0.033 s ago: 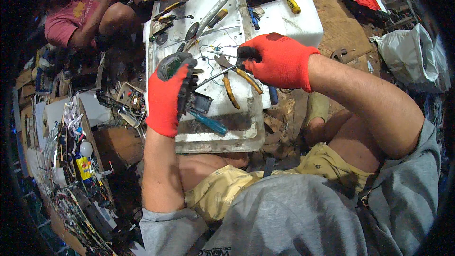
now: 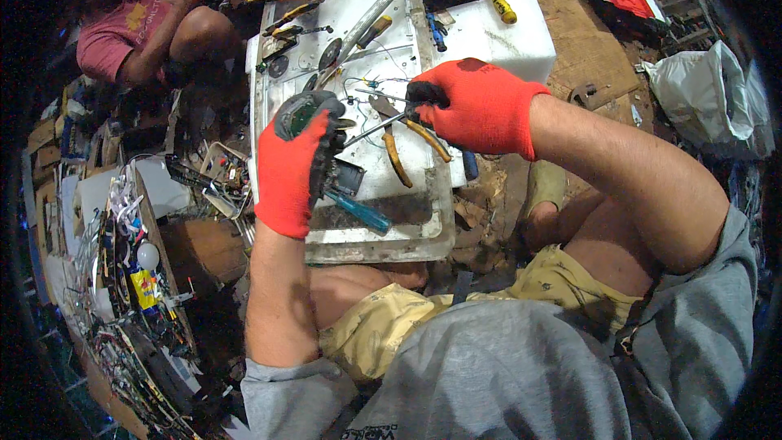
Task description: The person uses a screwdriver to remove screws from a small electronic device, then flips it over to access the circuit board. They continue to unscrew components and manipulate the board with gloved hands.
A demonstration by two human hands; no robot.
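Holding a thin rod [image 2: 381, 94] in the right hand [image 2: 476, 106], with fingers closed narrowly around one end. Pointing it leftward, long axis almost level in view, and ending just short of the left hand [image 2: 287, 165]. Cupping a dark piece [image 2: 300, 120] in that left hand, with fingers curled around it, to the left of the right hand and a little lower in view. Not being able to tell exactly what kind of piece, with so much of it hidden. Seeing a second rod [image 2: 375, 130] between both hands, slanting from beside the right fingertips down and left toward the left fingers. Not being able to tell any firm grip on this one by either hand. Reading the left hand as by far the nearer to the dark piece, and the right as facing it across the gap. Noting pliers [image 2: 394, 159] under that gap, a small box [image 2: 349, 178] and a screwdriver [image 2: 362, 212] just below the left fingers, and wires [image 2: 373, 82] above the thin rod, all lying over the panel [image 2: 375, 236].
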